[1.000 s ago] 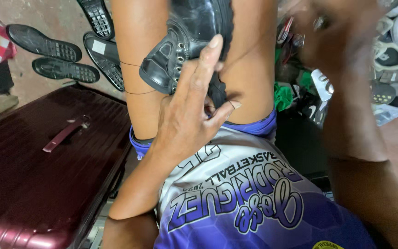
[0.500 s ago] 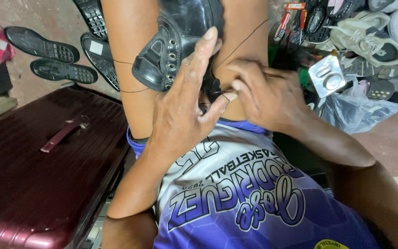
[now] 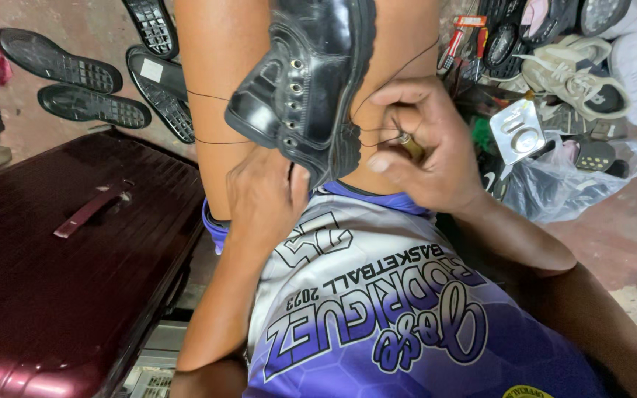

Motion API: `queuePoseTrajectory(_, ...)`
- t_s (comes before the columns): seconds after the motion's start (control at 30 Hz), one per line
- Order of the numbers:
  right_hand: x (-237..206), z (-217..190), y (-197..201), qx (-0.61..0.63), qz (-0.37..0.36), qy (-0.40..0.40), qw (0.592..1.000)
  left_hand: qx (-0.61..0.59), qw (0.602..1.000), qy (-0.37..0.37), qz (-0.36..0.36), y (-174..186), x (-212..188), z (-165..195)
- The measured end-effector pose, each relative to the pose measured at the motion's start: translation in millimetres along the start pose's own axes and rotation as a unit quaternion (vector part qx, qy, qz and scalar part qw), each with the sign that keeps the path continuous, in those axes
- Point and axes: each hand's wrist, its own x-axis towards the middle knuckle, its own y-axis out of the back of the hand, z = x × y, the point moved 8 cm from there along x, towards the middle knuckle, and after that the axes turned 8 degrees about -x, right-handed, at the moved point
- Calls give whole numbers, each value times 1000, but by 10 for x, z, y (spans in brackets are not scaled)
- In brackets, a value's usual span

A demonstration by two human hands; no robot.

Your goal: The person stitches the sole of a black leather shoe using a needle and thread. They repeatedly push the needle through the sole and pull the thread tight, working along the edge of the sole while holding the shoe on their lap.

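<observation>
A black leather lace-up shoe (image 3: 311, 81) rests between my bare thighs, sole edge turned to the right. My left hand (image 3: 263, 195) is under its heel end, fingers curled against the leather. My right hand (image 3: 425, 147) pinches a small brass-handled stitching awl (image 3: 409, 145) at the shoe's sole edge. Dark thread (image 3: 208, 96) runs from the shoe across my left thigh, and another strand arcs over my right thigh.
A dark red hard suitcase (image 3: 60, 273) lies at the left. Loose black shoe soles (image 3: 75, 74) lie on the floor beyond it. At the right are sneakers (image 3: 576, 74), a plastic bag (image 3: 569, 184), a blister pack (image 3: 517, 133) and small tools.
My left hand slid down from the shoe's side to under its heel. My right hand came in from the upper right and now works the awl at the sole edge.
</observation>
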Motion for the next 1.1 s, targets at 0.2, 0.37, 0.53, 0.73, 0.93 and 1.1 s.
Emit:
queuePoseTrajectory(0.2,99,-8,-251,-87,56,15,994,-92,993,27,66,12,0,-161)
queuePoseTrajectory(0.37,220,-33,-313,-153,83,31,984,-128,982,84,112,320,-301,-476)
queuePoseTrajectory(0.53,272,-29,-274,-116,91,34,989,-176,925,232,245,800,-620,-1100)
queuePoseTrajectory(0.73,215,-191,-239,-138,85,37,986,59,980,20,187,738,-352,-327)
queuePoseTrajectory(0.93,133,-353,-295,-327,31,0,944,41,998,-22,51,330,-71,-5)
queuePoseTrajectory(1.1,-8,-231,-138,-507,-59,-170,843,12,991,-71,117,487,-132,-100)
